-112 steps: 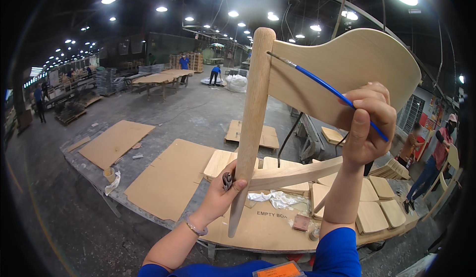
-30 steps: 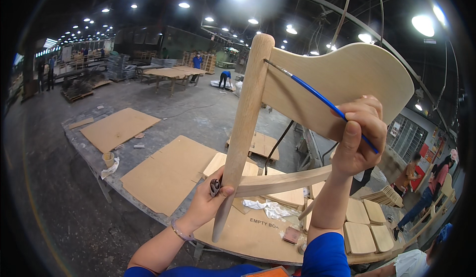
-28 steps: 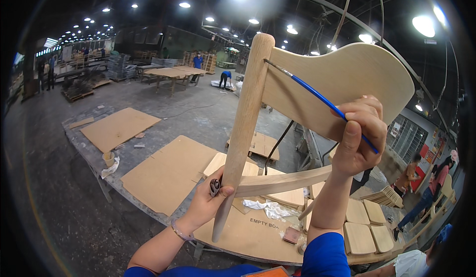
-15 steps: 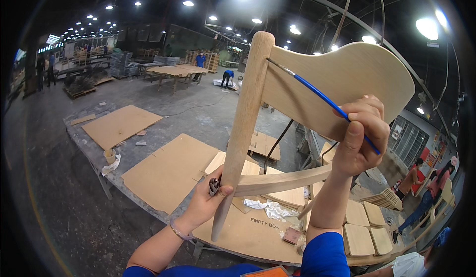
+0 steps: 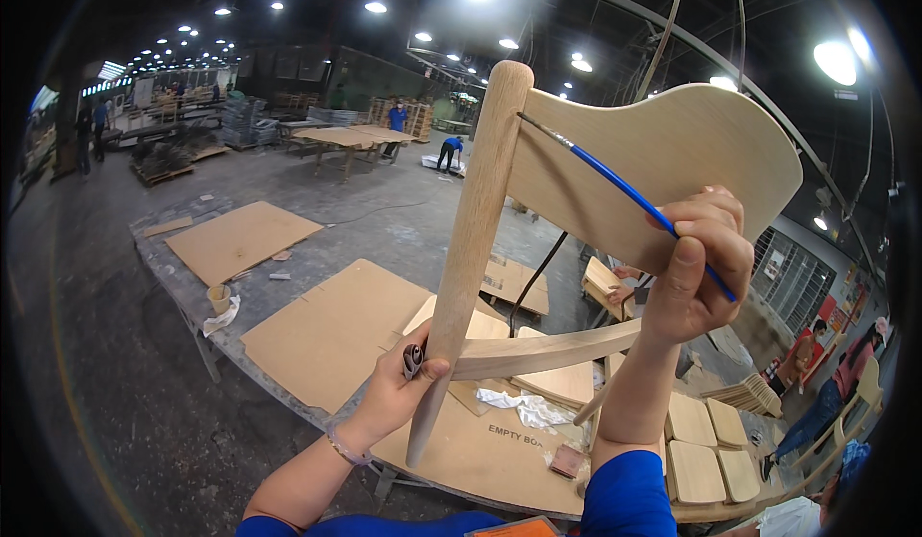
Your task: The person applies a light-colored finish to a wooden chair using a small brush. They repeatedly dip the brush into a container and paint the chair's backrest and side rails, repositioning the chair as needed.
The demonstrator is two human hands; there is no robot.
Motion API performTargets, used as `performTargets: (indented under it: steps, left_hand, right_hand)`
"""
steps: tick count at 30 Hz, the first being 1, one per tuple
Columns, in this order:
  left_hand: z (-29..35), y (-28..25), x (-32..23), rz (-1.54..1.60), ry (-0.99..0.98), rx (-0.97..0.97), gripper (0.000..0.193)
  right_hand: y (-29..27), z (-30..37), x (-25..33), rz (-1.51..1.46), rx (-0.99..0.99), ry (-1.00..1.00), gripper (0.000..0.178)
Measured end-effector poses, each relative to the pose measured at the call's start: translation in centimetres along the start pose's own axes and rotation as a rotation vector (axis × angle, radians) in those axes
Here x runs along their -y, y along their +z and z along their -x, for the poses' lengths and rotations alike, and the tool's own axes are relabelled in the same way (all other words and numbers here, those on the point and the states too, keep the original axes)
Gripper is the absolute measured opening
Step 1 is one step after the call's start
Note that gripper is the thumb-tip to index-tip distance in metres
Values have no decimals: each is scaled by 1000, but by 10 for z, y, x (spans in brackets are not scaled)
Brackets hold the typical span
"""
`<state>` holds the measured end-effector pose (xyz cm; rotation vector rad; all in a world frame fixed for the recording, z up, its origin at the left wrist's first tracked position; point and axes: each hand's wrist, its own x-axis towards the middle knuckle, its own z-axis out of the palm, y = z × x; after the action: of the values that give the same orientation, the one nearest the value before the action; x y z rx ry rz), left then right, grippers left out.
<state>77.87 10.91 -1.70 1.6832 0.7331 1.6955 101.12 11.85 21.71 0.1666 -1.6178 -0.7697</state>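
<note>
Upright in front of me is an unfinished wooden chair back, with a round post (image 5: 477, 220), a curved backrest panel (image 5: 663, 143) and a lower curved rail (image 5: 547, 350). My left hand (image 5: 392, 391) is closed around the lower post, with a small rolled brown strip (image 5: 413, 359), perhaps sandpaper, tucked between its fingers. Pinched in my right hand (image 5: 706, 263) is a thin paintbrush (image 5: 615, 180) with a blue handle. Its tip touches the seam where the panel meets the post, near the top. The chair's far side is partly hidden behind my right forearm.
Cardboard sheets (image 5: 336, 335) cover the workbench, with a paper cup (image 5: 219, 297), a crumpled white cloth (image 5: 523, 407) and a reddish-brown block (image 5: 567, 460). Wooden seat panels (image 5: 693, 472) lie at right. Another person's hands (image 5: 624, 292) hold a panel beyond the chair. Other people work farther off.
The background has shifted slightly right and down. Another person's hands with a wooden panel now show behind the chair back. My hands, the brush and the chair back look almost unmoved.
</note>
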Motion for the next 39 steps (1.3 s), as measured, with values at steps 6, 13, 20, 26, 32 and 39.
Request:
performTargets:
  steps: [6,13,20,26,32,39]
  left_hand:
    - [1,-5,0,-10,4,4,69]
    - [3,-9,-4,-3,15,-11,69]
    - [7,-13,-11,31,-40,3,71]
    - [8,-16,-15,30,-44,0,73]
    - [9,-19,-19,29,-55,-9,75]
    - [10,-22,-17,-46,26,-60,70]
  right_hand:
    - [4,-2,2,-14,1,5,8]
    - [8,-5,6,31,51,13,17]
    - [13,-5,4,-30,-19,-5,8]
    - [16,-5,4,-14,-1,-9,9]
    - [20,-5,3,-26,-7,-6,10]
    - [24,-5,4,-22,12,-8,16]
